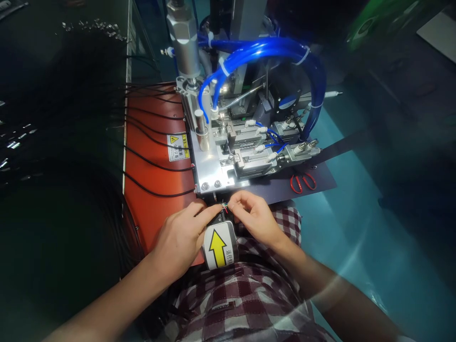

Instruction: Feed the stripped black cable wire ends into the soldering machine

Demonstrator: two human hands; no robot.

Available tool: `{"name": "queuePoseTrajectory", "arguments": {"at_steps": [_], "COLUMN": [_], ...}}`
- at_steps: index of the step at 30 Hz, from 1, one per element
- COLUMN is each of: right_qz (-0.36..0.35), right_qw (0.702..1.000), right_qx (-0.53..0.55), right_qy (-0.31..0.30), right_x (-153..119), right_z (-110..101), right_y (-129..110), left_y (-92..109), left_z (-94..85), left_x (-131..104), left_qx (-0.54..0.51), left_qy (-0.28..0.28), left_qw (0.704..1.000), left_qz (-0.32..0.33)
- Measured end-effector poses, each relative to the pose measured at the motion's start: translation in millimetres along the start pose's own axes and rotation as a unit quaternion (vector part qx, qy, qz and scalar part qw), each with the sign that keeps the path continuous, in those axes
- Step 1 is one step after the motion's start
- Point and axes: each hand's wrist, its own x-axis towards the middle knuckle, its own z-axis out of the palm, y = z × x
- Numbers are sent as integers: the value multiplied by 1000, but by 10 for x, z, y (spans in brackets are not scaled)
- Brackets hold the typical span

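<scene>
My right hand [254, 219] pinches thin red, green and white wires [225, 206]; whether my left hand [182, 232] grips them, I can't tell. Uneven tugging could misalign them.

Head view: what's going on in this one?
A person's left hand and right hand have their fingertips close together at small coloured wires, by the near edge of a metal machine. A yellow-arrow label sits just nearer the body. The exact hold is too small to tell.
</scene>
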Motion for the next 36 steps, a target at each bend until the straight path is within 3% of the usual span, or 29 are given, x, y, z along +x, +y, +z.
{"name": "queuePoseTrajectory", "arguments": {"at_steps": [9, 12, 16, 19, 24, 28, 36], "right_qz": [14, -24, -114, -143, -31, 42, -50], "right_qw": [1000, 995, 968, 959, 996, 999, 965], "right_qx": [-14, -92, -220, -242, -89, -4, -248], "right_qy": [-10, 6, 30, 27, -3, -19, 67], "right_x": [8, -10, -38, -39, 10, 24, -43], "right_z": [2, -6, -23, -32, -27, -14, 28], "right_y": [-24, -52, -123, -136, -35, -15, -248], "left_y": [44, 55, 53, 45, 36, 31, 31], "left_z": [-13, -12, -14, -15, -9, -7, 1], "left_x": [26, 29, 21, 14, 14, 17, -3], "left_qx": [29, 35, 40, 39, 31, 33, 58], "left_qy": [-5, -3, 0, 1, -6, -5, -4], "left_qw": [1000, 999, 999, 999, 999, 999, 998], "left_qz": [3, 2, 3, 0, 0, -1, 5]}}
